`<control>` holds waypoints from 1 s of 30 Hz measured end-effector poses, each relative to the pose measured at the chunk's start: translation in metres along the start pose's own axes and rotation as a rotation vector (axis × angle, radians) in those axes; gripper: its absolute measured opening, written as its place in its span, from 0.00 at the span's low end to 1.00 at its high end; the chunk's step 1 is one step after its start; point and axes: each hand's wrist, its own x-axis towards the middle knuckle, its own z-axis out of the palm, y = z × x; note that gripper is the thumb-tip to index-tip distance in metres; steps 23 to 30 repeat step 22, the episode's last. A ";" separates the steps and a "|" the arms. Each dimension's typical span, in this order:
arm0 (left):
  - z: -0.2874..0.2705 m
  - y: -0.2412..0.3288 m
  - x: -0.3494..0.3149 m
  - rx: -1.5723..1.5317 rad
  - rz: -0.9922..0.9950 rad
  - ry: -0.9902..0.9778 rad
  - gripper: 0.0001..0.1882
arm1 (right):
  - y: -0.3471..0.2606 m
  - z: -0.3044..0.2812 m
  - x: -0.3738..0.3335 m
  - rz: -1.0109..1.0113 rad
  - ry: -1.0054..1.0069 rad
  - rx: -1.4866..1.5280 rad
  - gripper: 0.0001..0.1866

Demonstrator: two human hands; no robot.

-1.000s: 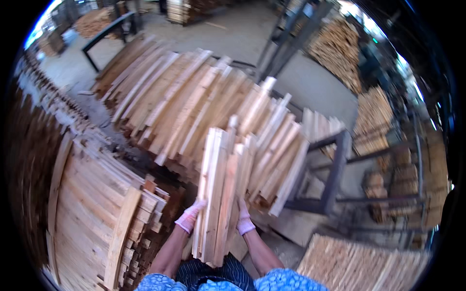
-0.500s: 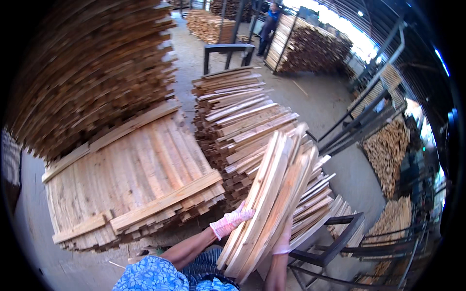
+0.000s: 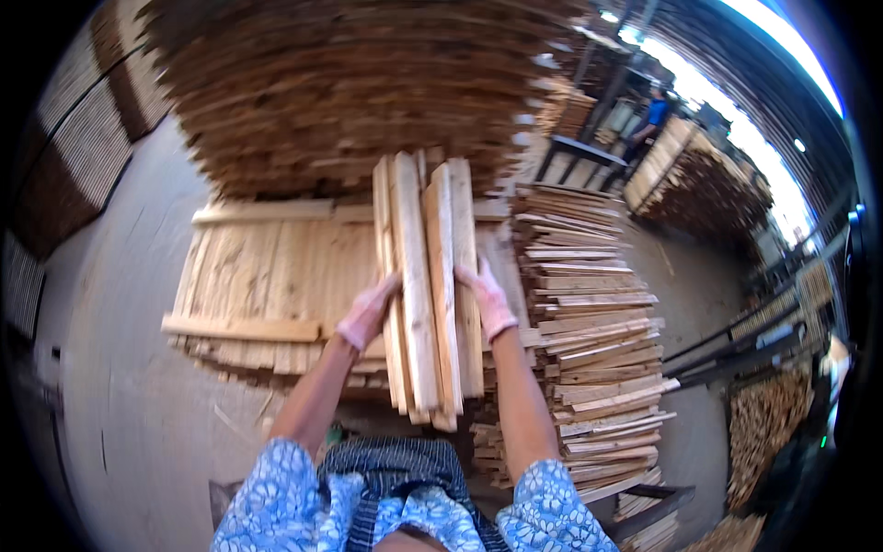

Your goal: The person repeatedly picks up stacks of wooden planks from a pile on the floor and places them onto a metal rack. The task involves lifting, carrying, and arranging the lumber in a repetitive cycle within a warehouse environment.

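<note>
Between my two gloved hands is a bundle of several pale wooden slats, held lengthwise and pointing away from me. My left hand presses on the bundle's left side, and my right hand clasps its right side. Both wear pinkish gloves. Under and beyond the slats lies a low stack of boards laid side by side, with crosswise strips on top near its front and back edges. Whether the bundle touches that stack cannot be told.
A tall stack of wood rises behind the low one. To the right stands a long pile of loose slats by a dark metal frame. A person in blue is far back near another wood pile. Concrete floor lies left.
My view and body have turned left. The bundle has swung from over the loose pile to in front of the low board stack, still in both hands.
</note>
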 end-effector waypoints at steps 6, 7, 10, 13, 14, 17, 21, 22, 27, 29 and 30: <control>-0.057 0.026 0.032 0.741 -0.337 0.301 0.48 | 0.043 0.090 0.021 0.255 0.307 -0.827 0.45; -0.055 0.042 0.018 0.750 -0.367 0.301 0.48 | 0.055 0.090 0.026 0.277 0.346 -0.933 0.43; -0.120 0.027 0.003 0.571 -0.247 0.296 0.46 | 0.063 0.094 0.039 0.104 0.319 -0.918 0.39; -0.148 0.072 -0.036 0.352 -0.296 0.185 0.47 | 0.070 0.045 0.045 -0.224 0.177 -0.732 0.35; -0.184 0.067 -0.049 0.369 -0.168 0.290 0.40 | 0.055 0.050 0.041 -0.158 0.114 -0.788 0.35; -0.244 0.139 -0.086 0.344 -0.325 0.372 0.35 | -0.044 0.084 -0.013 0.160 0.103 -0.206 0.36; -0.347 0.212 -0.093 0.767 -0.393 0.534 0.34 | -0.077 0.102 -0.038 0.069 0.204 -0.009 0.39; -0.360 0.214 -0.091 0.760 -0.391 0.532 0.34 | -0.085 0.119 -0.044 0.022 0.181 0.019 0.41; -0.360 0.214 -0.091 0.760 -0.391 0.532 0.34 | -0.085 0.119 -0.044 0.022 0.181 0.019 0.41; -0.360 0.214 -0.091 0.760 -0.391 0.532 0.34 | -0.085 0.119 -0.044 0.022 0.181 0.019 0.41; -0.360 0.214 -0.091 0.760 -0.391 0.532 0.34 | -0.085 0.119 -0.044 0.022 0.181 0.019 0.41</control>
